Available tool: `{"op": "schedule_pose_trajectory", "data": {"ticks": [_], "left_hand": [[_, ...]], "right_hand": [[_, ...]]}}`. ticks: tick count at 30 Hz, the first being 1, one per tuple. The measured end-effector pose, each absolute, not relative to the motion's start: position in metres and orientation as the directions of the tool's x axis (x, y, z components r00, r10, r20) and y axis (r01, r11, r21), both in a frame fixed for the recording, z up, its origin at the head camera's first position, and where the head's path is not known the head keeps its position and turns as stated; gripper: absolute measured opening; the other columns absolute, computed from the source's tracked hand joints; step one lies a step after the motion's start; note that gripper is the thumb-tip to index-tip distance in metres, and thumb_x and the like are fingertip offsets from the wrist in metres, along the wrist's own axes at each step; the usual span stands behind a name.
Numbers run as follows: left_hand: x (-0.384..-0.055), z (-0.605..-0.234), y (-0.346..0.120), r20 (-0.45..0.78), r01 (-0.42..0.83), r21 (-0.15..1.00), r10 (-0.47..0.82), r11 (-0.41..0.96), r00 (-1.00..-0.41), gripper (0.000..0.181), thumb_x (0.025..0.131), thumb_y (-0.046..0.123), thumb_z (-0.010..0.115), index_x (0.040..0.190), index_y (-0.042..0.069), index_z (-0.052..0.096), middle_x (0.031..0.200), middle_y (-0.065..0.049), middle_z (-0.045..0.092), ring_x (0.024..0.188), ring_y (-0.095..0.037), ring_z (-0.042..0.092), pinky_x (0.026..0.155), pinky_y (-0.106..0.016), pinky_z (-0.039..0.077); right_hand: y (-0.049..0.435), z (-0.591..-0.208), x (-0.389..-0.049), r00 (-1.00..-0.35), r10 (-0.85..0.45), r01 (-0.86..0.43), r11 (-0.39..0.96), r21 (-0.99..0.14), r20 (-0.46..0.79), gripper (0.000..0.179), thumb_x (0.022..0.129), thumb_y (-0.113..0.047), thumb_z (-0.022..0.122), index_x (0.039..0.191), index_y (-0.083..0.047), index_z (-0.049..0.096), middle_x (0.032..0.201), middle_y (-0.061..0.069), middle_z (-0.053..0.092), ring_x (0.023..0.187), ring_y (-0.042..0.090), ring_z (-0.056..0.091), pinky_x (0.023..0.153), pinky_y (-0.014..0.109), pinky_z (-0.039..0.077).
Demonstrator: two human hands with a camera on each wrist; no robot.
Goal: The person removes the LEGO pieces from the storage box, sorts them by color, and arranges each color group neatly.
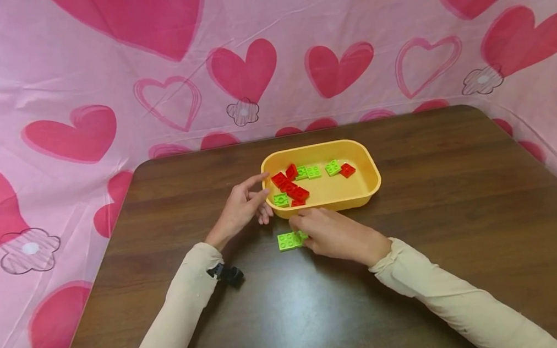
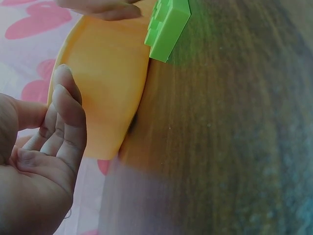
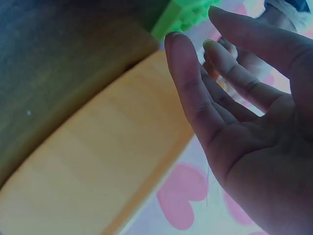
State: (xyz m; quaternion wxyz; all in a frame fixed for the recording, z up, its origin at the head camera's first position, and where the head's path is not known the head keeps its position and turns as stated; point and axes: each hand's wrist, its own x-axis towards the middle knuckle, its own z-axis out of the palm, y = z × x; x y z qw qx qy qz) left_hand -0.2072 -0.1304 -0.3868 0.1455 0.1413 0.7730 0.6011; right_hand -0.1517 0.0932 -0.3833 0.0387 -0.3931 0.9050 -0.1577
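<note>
A light green toy building brick (image 1: 286, 242) with round studs lies on the table in front of a yellow plastic tub (image 1: 331, 205). My right hand (image 1: 335, 234) is over the brick's right end, hiding part of it. In the right wrist view, the thumb and fingers (image 3: 183, 73) stand apart, with the green brick (image 3: 183, 17) just beyond their tips. At the tub's left end, my left hand (image 1: 241, 205) rests its fingertips against the wall and rim, fingers loosely bent. Inside the tub are several red bricks (image 1: 299, 194) and several green bricks (image 1: 313, 172).
The brown wooden table (image 1: 439, 193) reaches back to a pink cloth (image 1: 294, 18) printed with hearts. A small black device (image 1: 230, 276) is strapped at my left wrist. The tub's wall rises right behind the green brick.
</note>
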Motion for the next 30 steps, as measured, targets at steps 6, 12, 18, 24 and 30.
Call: {"op": "schedule_pose_trajectory", "data": {"ticks": [6, 12, 18, 24, 30], "left_hand": [[-0.218, -0.405, -0.134, -0.059, 0.039, 0.971, 0.392, 0.238, -0.918, 0.051, 0.103, 0.01, 0.055, 0.152, 0.008, 0.039, 0.079, -0.027, 0.068, 0.061, -0.044, 0.063, 0.059, -0.037, 0.06], [-0.219, -0.408, -0.135, -0.035, 0.059, 0.972, 0.392, 0.225, -0.919, 0.054, 0.102, 0.015, 0.057, 0.153, 0.011, 0.038, 0.079, -0.024, 0.068, 0.058, -0.039, 0.064, 0.057, -0.035, 0.059], [-0.217, -0.41, -0.135, -0.014, 0.074, 0.974, 0.387, 0.212, -0.922, 0.052, 0.102, 0.016, 0.058, 0.151, 0.01, 0.041, 0.077, -0.021, 0.068, 0.056, -0.033, 0.064, 0.057, -0.034, 0.059], [-0.218, -0.412, -0.135, 0.005, 0.09, 0.977, 0.394, 0.196, -0.919, 0.051, 0.102, 0.016, 0.058, 0.15, 0.009, 0.042, 0.076, -0.021, 0.068, 0.054, -0.031, 0.064, 0.056, -0.035, 0.059], [-0.219, -0.412, -0.135, 0.002, 0.087, 0.976, 0.393, 0.198, -0.92, 0.05, 0.102, 0.012, 0.057, 0.15, 0.008, 0.043, 0.075, -0.021, 0.068, 0.054, -0.031, 0.063, 0.055, -0.036, 0.059]], "right_hand": [[0.1, -0.368, -0.156, -0.699, -0.713, -0.672, 0.625, -0.397, 0.06, 0.025, 0.084, -0.009, 0.079, 0.104, -0.011, 0.066, 0.091, -0.001, 0.066, 0.078, 0.012, 0.056, 0.074, 0.024, 0.054], [0.111, -0.357, -0.167, -0.758, -0.621, -0.641, 0.653, -0.403, 0.198, 0.021, 0.088, -0.024, 0.078, 0.101, -0.01, 0.068, 0.09, -0.002, 0.064, 0.074, 0.013, 0.054, 0.069, 0.024, 0.054], [0.124, -0.352, -0.183, -0.797, -0.555, -0.603, 0.704, -0.376, 0.24, 0.025, 0.092, -0.027, 0.073, 0.105, -0.007, 0.069, 0.1, 0.007, 0.066, 0.091, 0.021, 0.058, 0.085, 0.037, 0.056], [0.139, -0.352, -0.201, -0.817, -0.515, -0.576, 0.725, -0.378, 0.259, 0.027, 0.093, -0.025, 0.072, 0.107, -0.003, 0.068, 0.103, 0.011, 0.066, 0.096, 0.027, 0.06, 0.088, 0.041, 0.055], [0.151, -0.359, -0.216, -0.826, -0.503, -0.564, 0.736, -0.375, 0.255, 0.023, 0.093, -0.017, 0.072, 0.107, 0.001, 0.066, 0.105, 0.016, 0.066, 0.099, 0.031, 0.06, 0.092, 0.044, 0.053]]}}
